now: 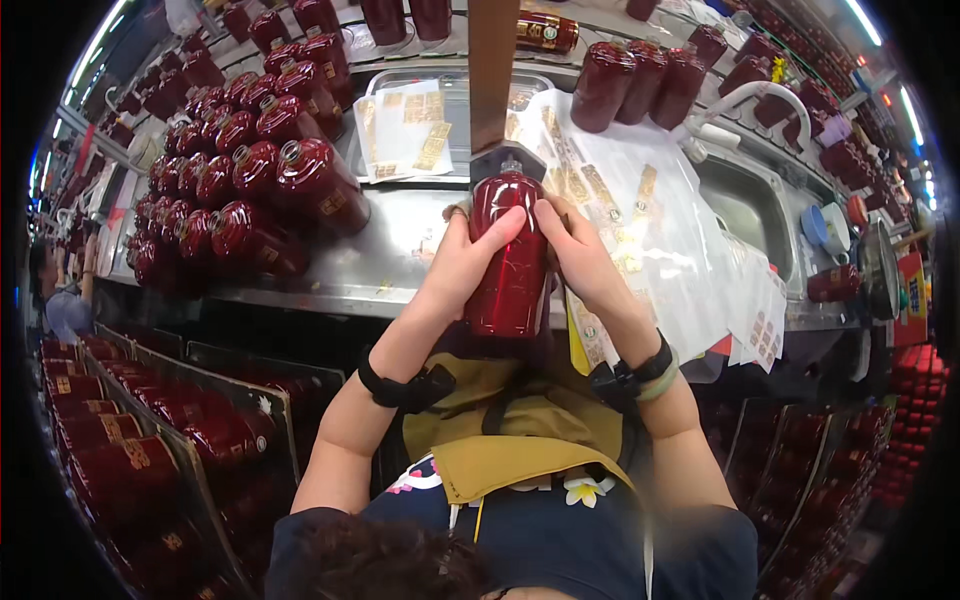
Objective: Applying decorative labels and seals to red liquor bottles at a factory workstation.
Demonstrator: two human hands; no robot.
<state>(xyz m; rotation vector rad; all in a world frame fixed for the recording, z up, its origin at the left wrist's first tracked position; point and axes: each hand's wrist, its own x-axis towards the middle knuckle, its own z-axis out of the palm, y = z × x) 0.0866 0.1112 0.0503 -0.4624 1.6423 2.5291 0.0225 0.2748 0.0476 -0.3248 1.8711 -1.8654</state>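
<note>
A dark red glossy bottle (507, 285) with a short clear neck is held upright-looking between my two hands, in front of my lap at the counter's edge. My left hand (468, 258) wraps its left side, thumb lying across the front. From the other side my right hand (582, 250) grips it, thumb near the shoulder. Most of my fingers are hidden behind the bottle. Just right of it lie white backing sheets (672, 290) with gold stickers. A smaller sheet of gold stickers (405, 125) rests in a metal tray beyond my left hand.
Many red bottles (255, 170) crowd the steel counter (395, 255) at left. Several more bottles (640, 85) stand behind the sheets, near a white faucet (745, 95) and sink (750, 205). A brown post (491, 70) rises straight ahead. Crates of bottles (130, 460) flank me below.
</note>
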